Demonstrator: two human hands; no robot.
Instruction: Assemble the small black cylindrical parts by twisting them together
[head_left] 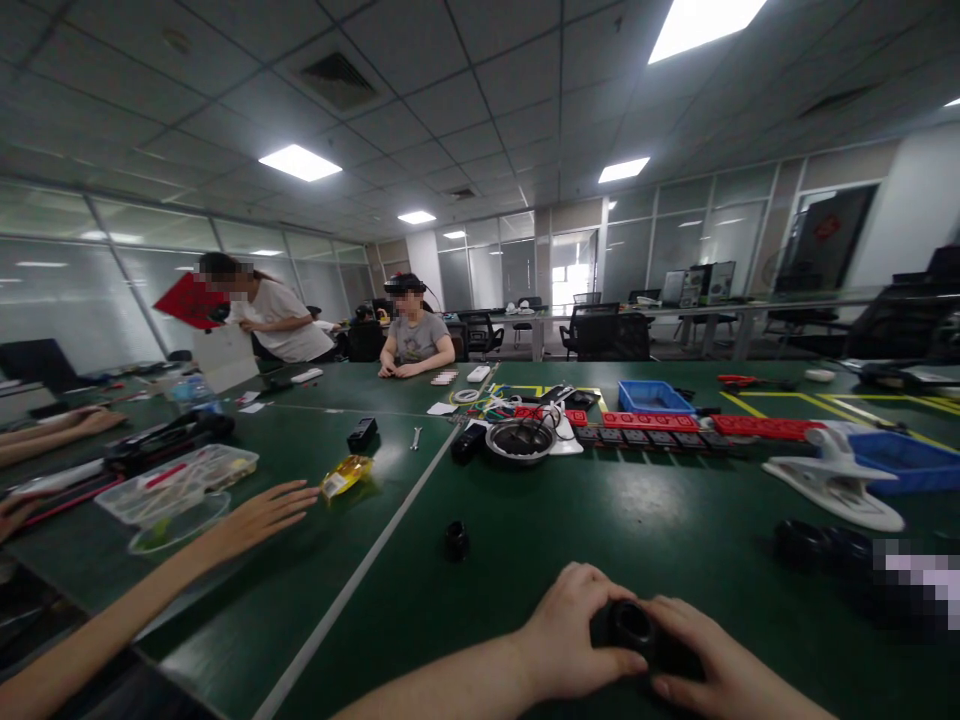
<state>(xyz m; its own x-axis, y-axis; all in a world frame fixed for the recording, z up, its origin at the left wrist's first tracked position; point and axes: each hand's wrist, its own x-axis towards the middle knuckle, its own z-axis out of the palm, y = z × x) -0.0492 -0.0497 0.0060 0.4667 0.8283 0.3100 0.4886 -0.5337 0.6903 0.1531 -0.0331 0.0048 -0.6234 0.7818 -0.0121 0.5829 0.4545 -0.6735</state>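
Note:
My left hand (pixel 571 632) and my right hand (pixel 709 668) meet low in the middle of the view, just above the green table (pixel 660 520). Both are closed around a small black round part (pixel 636 628) with a ring-shaped opening on top. My left fingers wrap its left side, and my right fingers cup its right side and underside. Another small black cylinder (pixel 456 538) stands alone on the table a little ahead and to the left of my hands.
A co-worker's arm and open hand (pixel 259 517) reach in from the left beside a clear plastic box (pixel 178 482) and a yellow tape roll (pixel 346 475). Ahead lie a metal bowl (pixel 519 440), red power strips (pixel 649 421), blue bins (pixel 651 396) and a white clamp (pixel 836 480). Two people are at the far end.

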